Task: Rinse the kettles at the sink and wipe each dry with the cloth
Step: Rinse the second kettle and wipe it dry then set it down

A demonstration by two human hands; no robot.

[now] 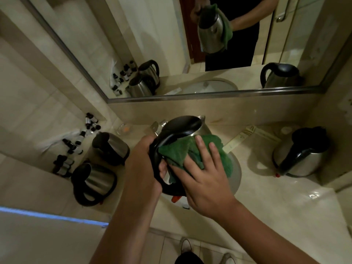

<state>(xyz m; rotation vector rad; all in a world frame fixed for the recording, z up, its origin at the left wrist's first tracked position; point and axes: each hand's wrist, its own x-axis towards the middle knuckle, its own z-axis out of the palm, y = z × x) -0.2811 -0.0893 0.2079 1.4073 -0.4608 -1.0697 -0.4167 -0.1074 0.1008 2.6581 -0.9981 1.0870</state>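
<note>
I hold a steel kettle (pixel 182 126) with a black lid and handle over the sink (pixel 237 172). My left hand (pixel 144 164) is wrapped around its black handle. My right hand (pixel 202 174) presses a green cloth (pixel 182 151) flat against the kettle's side, fingers spread. Two more steel kettles (pixel 112 147) (pixel 95 181) stand on the counter at the left. Another kettle (pixel 302 155) stands at the right. The sink bowl is mostly hidden beneath the held kettle and my hands.
Several small dark bottles (pixel 76 143) lie along the left wall ledge. A glass dish (pixel 124 128) sits behind the left kettles. Paper packets (pixel 245 134) lie on the counter behind the sink. A wide mirror (pixel 190 44) covers the back wall.
</note>
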